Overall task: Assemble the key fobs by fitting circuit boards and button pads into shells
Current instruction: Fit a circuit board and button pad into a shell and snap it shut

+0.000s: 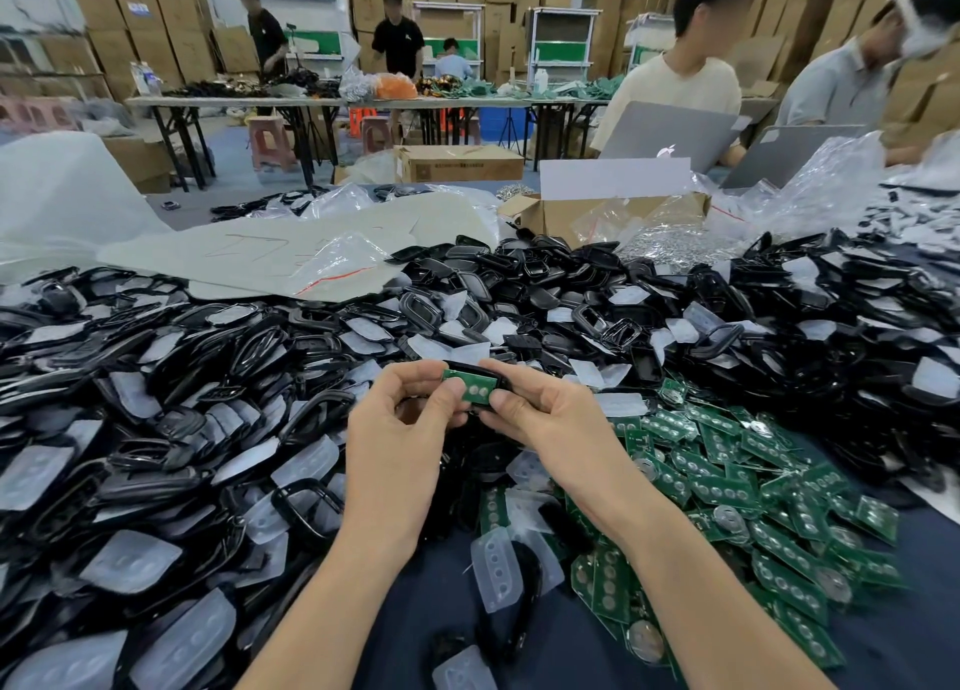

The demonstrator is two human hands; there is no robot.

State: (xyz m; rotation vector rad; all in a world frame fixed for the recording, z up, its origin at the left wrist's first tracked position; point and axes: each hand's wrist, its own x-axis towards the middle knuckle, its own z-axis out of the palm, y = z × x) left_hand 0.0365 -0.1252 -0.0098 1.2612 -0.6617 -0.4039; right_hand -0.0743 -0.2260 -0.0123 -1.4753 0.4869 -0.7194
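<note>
Left heap: glossy black plastic shell halves (171,377) and translucent white rubber button pads (130,564) lay mixed, left of the small black oval plastic shell (470,368) held up in both hands. The frame edge cut the heap off.
Left hand (400,429): gripped the shell's left end, fingers curled, thumb on the board. The fingertips behind the shell were hidden.
Shell: only its upper rim showed.
Green rectangular circuit board (470,390): lay in the shell's open face. Whether it was fully seated could not be told.
Right hand (550,419): pinched the shell's right end, thumb on the board's edge, forefinger over the rim.
Loose green circuit boards (753,507): piled right of and below the shell, partly cut off.
Open brown cardboard box (550,216): beyond the shell, its contents blurred behind clear bags.
</note>
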